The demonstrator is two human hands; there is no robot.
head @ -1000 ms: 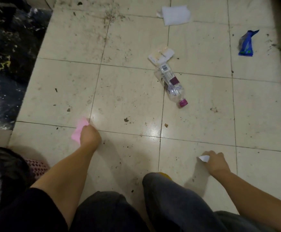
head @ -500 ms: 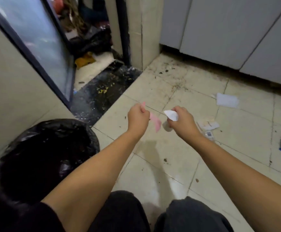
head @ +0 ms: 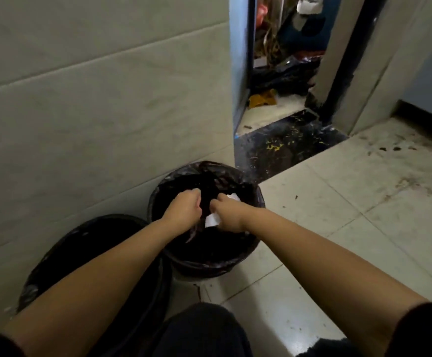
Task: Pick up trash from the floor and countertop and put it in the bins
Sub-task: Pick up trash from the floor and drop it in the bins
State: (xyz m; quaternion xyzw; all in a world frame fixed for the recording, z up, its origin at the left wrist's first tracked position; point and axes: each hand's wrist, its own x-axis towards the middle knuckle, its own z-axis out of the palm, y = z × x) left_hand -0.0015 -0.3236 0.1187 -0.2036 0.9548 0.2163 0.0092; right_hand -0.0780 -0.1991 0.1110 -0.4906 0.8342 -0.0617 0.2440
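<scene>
Both hands hang over the far bin [head: 257, 199], lined with a black bag, beside a second bin [head: 55, 251] nearer the wall. The left hand [head: 184, 210] is curled, and I cannot tell whether its fingers hold anything. The right hand [head: 226, 211] has fingers pinched on white paper [head: 211, 220] above the opening. Light paper may drift on release, catch the bag's rim and land on the floor [head: 338, 228].

Pale tiled wall [head: 94, 99], open doorway [head: 282, 73], black speckled threshold [head: 282, 148].
</scene>
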